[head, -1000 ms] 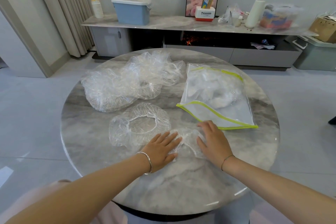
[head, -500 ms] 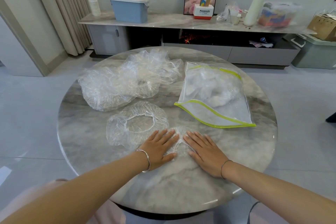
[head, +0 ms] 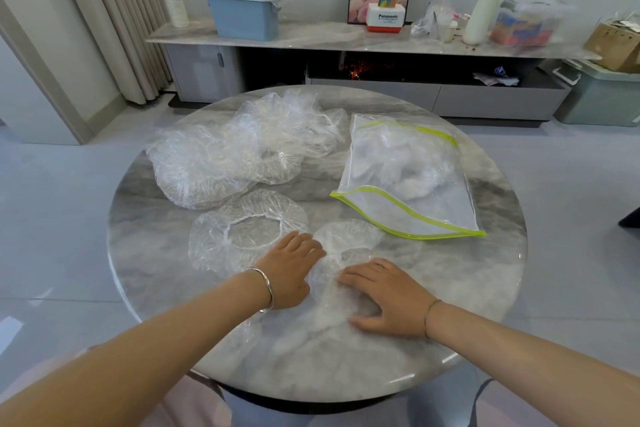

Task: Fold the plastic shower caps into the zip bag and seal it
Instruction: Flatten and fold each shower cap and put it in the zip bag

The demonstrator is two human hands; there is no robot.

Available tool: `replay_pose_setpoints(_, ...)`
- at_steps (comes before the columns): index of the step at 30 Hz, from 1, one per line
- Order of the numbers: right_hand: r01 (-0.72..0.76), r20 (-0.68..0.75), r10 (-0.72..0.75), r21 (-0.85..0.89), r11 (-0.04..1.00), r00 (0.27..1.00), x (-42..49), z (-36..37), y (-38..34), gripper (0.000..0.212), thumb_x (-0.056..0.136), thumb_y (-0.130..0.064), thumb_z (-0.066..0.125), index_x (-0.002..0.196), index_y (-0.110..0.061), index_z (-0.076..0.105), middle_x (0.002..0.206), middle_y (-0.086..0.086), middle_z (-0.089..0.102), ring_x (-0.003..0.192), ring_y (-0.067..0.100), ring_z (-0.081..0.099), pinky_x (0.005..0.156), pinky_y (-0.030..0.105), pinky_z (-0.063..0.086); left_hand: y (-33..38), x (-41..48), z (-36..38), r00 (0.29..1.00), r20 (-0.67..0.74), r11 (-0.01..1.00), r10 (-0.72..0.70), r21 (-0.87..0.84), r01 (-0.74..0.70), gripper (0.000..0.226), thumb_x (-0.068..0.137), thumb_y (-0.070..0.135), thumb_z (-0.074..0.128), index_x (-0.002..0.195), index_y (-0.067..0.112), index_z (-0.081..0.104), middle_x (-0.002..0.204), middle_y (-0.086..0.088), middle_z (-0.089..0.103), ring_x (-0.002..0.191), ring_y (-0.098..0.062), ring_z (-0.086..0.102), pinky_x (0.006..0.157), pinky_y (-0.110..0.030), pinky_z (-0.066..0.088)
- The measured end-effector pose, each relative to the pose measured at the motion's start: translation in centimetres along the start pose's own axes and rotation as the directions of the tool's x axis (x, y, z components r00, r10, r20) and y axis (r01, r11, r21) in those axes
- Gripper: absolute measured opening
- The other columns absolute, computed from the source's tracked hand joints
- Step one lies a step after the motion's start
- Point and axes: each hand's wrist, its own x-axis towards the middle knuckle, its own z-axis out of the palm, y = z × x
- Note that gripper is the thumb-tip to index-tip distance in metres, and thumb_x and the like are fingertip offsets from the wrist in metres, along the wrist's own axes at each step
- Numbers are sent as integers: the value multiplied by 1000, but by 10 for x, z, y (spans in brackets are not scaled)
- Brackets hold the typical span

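Note:
A clear shower cap (head: 346,239) lies flattened on the round marble table (head: 433,340) under both hands. My left hand (head: 289,270) presses its left side with fingers curled on the plastic. On its near right part my right hand (head: 384,298) rests flat, fingers pointing left. Another cap (head: 242,236) lies spread open just to the left, elastic ring up. A pile of several crumpled caps (head: 235,152) sits at the back left. The zip bag (head: 408,180), clear with a yellow-green edge, lies at the right with folded caps inside and its mouth open toward me.
Behind the table stands a long low cabinet (head: 311,38) with a blue bin (head: 244,10), a white roll (head: 481,17) and boxes. Curtains (head: 114,17) hang at the left. A green storage box (head: 602,94) sits on the floor at the right.
Both hands have slid over the cap. My right hand has turned and moved nearer to me, fingers now pointing left. The cap lies more spread out between the hands.

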Motion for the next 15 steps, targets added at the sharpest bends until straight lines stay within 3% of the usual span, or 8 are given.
replay_pose_setpoints(2,-37,-38,38,30,999,999,5,1,1,50,77,-35,48,124,-22,57,127,-8,56,117,13,49,102,19,23,0,-2,2,978,204,998,-45,-43,54,69,85,27,45,149,19,18,153,3,22,145,-21,4,118,-36,-7)
replay_pose_setpoints(4,-75,-100,85,104,992,991,10,2,1,38,78,-21,48,112,-20,64,113,-7,64,105,15,57,95,22,35,-2,-3,2,967,250,999,-40,-22,48,74,86,32,51,150,23,14,155,6,17,145,-19,-1,117,-36,-10)
replay_pose_setpoints(6,-183,-169,243,308,934,955,12,-1,0,16,86,-18,53,90,-24,68,90,-12,67,87,12,62,85,27,47,-4,-2,5,980,197,998,-31,-47,41,69,86,36,54,147,24,24,151,5,25,145,-18,6,117,-33,-7)
replay_pose_setpoints(9,-307,-100,513,699,646,852,15,-5,-2,31,91,-13,56,64,-27,53,66,-15,60,69,9,60,71,29,50,-8,1,3,993,93,988,-77,-124,88,52,87,40,56,134,19,45,137,1,46,137,-17,25,112,-26,9)
replay_pose_setpoints(12,-346,-1,630,835,427,776,19,-7,-3,24,91,-3,54,71,-15,58,68,0,65,55,10,61,58,21,47,-7,6,3,979,26,942,-202,-270,201,28,91,40,52,106,18,61,109,-4,61,114,-20,48,94,-25,28)
replay_pose_setpoints(15,-433,102,678,835,339,728,19,-7,-2,13,91,-1,52,79,-7,53,67,8,61,44,11,59,48,24,47,-4,6,4,946,60,841,-317,-443,310,18,90,38,57,81,22,58,84,1,65,92,-16,60,79,-22,34)
